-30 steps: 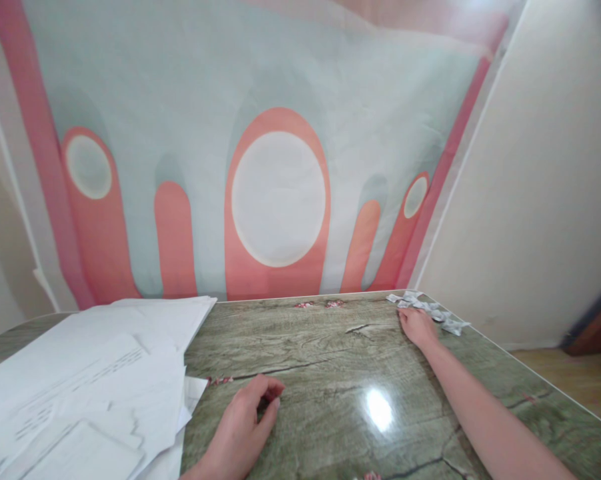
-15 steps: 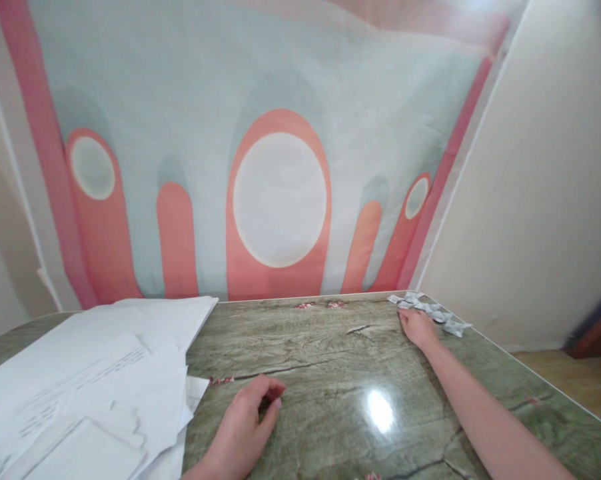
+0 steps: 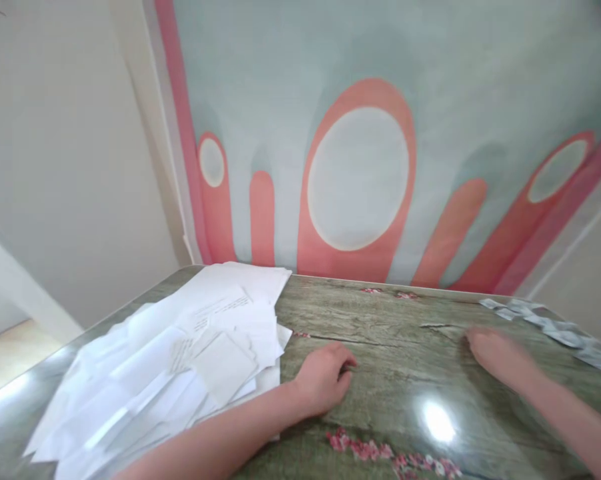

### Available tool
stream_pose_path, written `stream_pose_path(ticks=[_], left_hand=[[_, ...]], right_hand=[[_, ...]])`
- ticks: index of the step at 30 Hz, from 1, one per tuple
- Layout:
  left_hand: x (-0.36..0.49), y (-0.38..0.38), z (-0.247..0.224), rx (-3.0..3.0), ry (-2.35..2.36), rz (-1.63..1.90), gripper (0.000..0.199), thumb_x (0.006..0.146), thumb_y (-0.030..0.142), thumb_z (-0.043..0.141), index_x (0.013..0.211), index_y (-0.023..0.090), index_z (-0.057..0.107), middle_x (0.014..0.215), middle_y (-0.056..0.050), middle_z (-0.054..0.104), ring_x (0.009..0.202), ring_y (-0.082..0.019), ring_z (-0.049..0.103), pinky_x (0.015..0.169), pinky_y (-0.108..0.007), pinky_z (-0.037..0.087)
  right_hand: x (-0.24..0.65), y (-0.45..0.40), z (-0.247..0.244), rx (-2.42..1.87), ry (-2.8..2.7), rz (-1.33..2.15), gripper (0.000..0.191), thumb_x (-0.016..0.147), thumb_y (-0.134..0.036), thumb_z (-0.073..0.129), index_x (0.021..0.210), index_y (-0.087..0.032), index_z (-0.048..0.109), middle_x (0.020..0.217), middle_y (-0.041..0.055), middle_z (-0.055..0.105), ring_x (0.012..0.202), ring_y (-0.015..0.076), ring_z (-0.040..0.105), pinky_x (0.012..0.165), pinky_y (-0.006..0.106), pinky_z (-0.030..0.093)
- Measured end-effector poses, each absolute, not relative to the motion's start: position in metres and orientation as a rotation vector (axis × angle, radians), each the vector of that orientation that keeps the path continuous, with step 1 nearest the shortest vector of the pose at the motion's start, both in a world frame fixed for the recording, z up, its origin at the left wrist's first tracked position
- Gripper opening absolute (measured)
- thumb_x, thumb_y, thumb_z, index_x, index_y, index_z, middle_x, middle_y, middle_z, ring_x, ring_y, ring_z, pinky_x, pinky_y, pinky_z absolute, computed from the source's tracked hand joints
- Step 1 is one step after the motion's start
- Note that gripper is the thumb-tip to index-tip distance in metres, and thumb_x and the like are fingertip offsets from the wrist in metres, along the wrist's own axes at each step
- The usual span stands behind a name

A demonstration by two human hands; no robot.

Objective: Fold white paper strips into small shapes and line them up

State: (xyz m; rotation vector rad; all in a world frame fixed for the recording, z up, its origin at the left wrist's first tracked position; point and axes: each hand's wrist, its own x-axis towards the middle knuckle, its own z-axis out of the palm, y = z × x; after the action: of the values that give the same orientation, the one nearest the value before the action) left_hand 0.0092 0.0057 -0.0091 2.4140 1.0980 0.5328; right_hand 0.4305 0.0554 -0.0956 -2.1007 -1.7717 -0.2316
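Observation:
My left hand (image 3: pixel 325 379) rests on the table, just right of the paper pile. Its fingers are loosely curled, with a gap between them and the thumb, and nothing shows inside. On the right, my right hand (image 3: pixel 498 350) is smeared by motion above the tabletop, so I cannot see whether its fingers hold anything. It is left of a row of small crumpled whitish pieces (image 3: pixel 563 337) lying along the table's right side, apart from them. A spread pile of white papers (image 3: pixel 220 347), some printed, covers the left part of the table.
The glossy wood-patterned table (image 3: pixel 370 320) has printed pink flowers and a bright light reflection. Its back edge meets a wall covering (image 3: pixel 355 267) with coral arches and pale circles. A plain wall (image 3: pixel 70 167) stands on the left.
My view has turned left, bringing more of the paper pile into sight. My right hand has come away from the whitish pieces, leftward. My left hand keeps its loose curl beside the papers.

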Motion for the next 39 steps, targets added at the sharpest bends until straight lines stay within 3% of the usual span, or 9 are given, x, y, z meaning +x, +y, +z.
stream_pose_path(ticks=[2,5,7,11,15,22,31,35,39], left_hand=[[0.004,-0.005,0.001,2.451,1.082,0.445,0.026,0.075,0.014,0.052,0.099,0.018,0.059,0.102,-0.008,0.062,0.095,-0.023,0.058,0.085,-0.033,0.045],[-0.013,-0.026,0.016,2.515,1.071,0.299,0.038,0.076,0.02,0.056,0.114,0.018,0.053,0.115,-0.01,0.057,0.105,-0.026,0.055,0.092,-0.038,0.042],[-0.033,-0.038,0.023,2.542,1.141,0.246,0.046,0.077,0.024,0.057,0.121,0.018,0.049,0.126,-0.011,0.052,0.113,-0.027,0.05,0.098,-0.039,0.037],[-0.088,-0.046,0.025,2.516,1.578,0.196,0.048,0.082,0.025,0.051,0.128,0.015,0.044,0.136,-0.012,0.042,0.125,-0.025,0.038,0.105,-0.038,0.03],[-0.134,-0.044,0.014,2.43,2.071,0.058,0.054,0.081,0.034,0.052,0.127,0.007,0.045,0.139,-0.019,0.036,0.128,-0.031,0.033,0.105,-0.044,0.028],[-0.147,-0.048,0.007,2.344,2.165,-0.059,0.049,0.086,0.032,0.044,0.126,0.004,0.047,0.137,-0.02,0.039,0.127,-0.029,0.036,0.103,-0.04,0.033],[-0.162,-0.045,0.011,2.319,2.023,0.142,0.044,0.087,0.037,0.04,0.121,0.013,0.055,0.132,-0.013,0.047,0.123,-0.025,0.043,0.103,-0.037,0.034],[-0.166,-0.042,0.026,2.242,1.959,0.344,0.037,0.09,0.032,0.034,0.102,0.018,0.065,0.11,-0.009,0.065,0.102,-0.024,0.06,0.09,-0.035,0.044],[-0.15,-0.037,0.055,2.163,1.75,0.668,0.029,0.087,0.035,0.043,0.094,0.021,0.067,0.096,-0.004,0.069,0.089,-0.022,0.063,0.08,-0.029,0.045]], right_hand=[[0.409,0.045,-0.102,-1.954,-2.044,-0.144,0.021,0.072,-0.009,0.051,0.072,-0.021,0.067,0.093,0.0115,0.068,0.088,0.0227,0.063,0.09,0.037,0.044],[0.369,0.019,-0.112,-1.776,-2.263,-0.137,0.038,0.064,-0.01,0.047,0.09,-0.026,0.068,0.109,0.0087,0.065,0.102,0.0252,0.058,0.096,0.041,0.042],[0.339,-0.006,-0.113,-1.627,-2.413,-0.331,0.046,0.063,-0.01,0.043,0.099,-0.028,0.067,0.112,0.0079,0.064,0.102,0.0259,0.058,0.093,0.045,0.044],[0.291,-0.05,-0.094,-1.352,-2.535,-0.657,0.051,0.063,-0.002,0.039,0.104,-0.016,0.066,0.118,0.0099,0.061,0.105,0.0264,0.056,0.089,0.043,0.046],[0.271,-0.064,-0.071,-1.088,-2.49,-0.999,0.045,0.064,0.003,0.034,0.09,-0.007,0.07,0.102,0.0159,0.067,0.092,0.0273,0.061,0.078,0.044,0.049],[0.276,-0.058,-0.072,-0.995,-2.454,-1.019,0.044,0.067,0.003,0.034,0.09,-0.008,0.069,0.101,0.0142,0.067,0.089,0.0244,0.061,0.075,0.039,0.05],[0.282,-0.058,-0.075,-0.996,-2.443,-0.865,0.045,0.067,0.0,0.035,0.098,-0.013,0.065,0.106,0.0111,0.066,0.092,0.0238,0.061,0.078,0.039,0.049],[0.28,-0.058,-0.072,-0.97,-2.449,-0.882,0.045,0.066,-0.001,0.036,0.098,-0.012,0.065,0.107,0.0126,0.065,0.093,0.025,0.061,0.076,0.039,0.05],[0.282,-0.058,-0.078,-1.028,-2.463,-0.859,0.048,0.063,-0.001,0.037,0.102,-0.01,0.063,0.11,0.0133,0.064,0.094,0.0252,0.061,0.077,0.039,0.051]])
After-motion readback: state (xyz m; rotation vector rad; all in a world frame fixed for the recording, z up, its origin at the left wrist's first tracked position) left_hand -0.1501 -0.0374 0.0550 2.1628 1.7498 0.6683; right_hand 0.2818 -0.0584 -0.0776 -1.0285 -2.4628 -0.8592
